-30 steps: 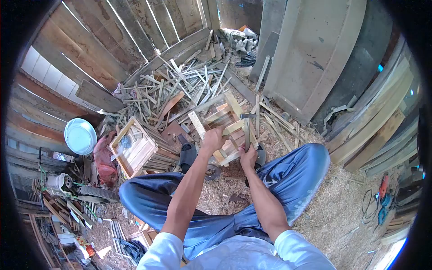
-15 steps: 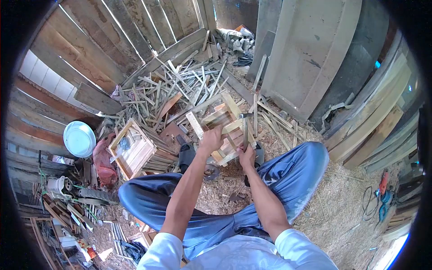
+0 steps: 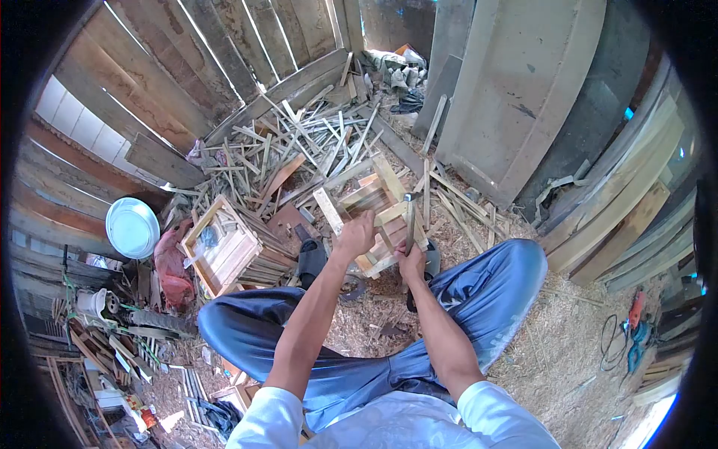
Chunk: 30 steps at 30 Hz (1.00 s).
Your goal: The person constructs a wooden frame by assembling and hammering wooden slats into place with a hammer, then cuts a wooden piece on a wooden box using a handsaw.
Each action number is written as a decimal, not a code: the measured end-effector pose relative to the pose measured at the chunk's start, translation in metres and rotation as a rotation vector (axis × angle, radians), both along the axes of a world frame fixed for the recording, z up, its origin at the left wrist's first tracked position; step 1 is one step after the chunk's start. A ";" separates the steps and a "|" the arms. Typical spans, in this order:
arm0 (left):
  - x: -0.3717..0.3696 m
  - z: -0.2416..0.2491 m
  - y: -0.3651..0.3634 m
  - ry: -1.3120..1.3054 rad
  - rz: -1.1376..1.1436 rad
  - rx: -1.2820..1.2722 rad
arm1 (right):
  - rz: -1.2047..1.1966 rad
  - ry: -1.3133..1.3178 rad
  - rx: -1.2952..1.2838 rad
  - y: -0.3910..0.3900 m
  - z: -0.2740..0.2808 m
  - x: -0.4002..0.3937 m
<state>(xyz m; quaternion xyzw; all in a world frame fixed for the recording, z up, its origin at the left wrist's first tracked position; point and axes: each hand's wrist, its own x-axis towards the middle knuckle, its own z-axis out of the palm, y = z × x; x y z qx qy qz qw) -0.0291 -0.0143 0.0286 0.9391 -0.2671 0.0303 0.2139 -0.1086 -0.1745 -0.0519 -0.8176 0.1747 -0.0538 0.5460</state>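
Slatted wooden crate (image 3: 374,217) gripped at its near rail by left hand (image 3: 354,236); hammer (image 3: 409,221) clenched in right hand (image 3: 410,262). Likely light, stiff, splintery; corner posts best held.

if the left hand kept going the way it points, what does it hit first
The left hand already rests on the small slatted wooden crate, so it would probably press into those slats first; depth is hard to judge here.

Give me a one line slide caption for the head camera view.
Left hand steadies a slatted wooden crate while right hand grips a hammer.
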 end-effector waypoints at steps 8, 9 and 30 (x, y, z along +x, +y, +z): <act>-0.002 0.000 0.000 -0.032 -0.066 0.012 | 0.017 0.058 0.012 -0.001 -0.004 -0.002; -0.001 0.000 0.000 -0.035 -0.067 0.011 | 0.017 0.055 0.011 0.000 0.001 -0.002; 0.033 -0.015 0.015 0.056 -0.119 -0.059 | 0.005 0.026 0.112 0.004 0.009 0.007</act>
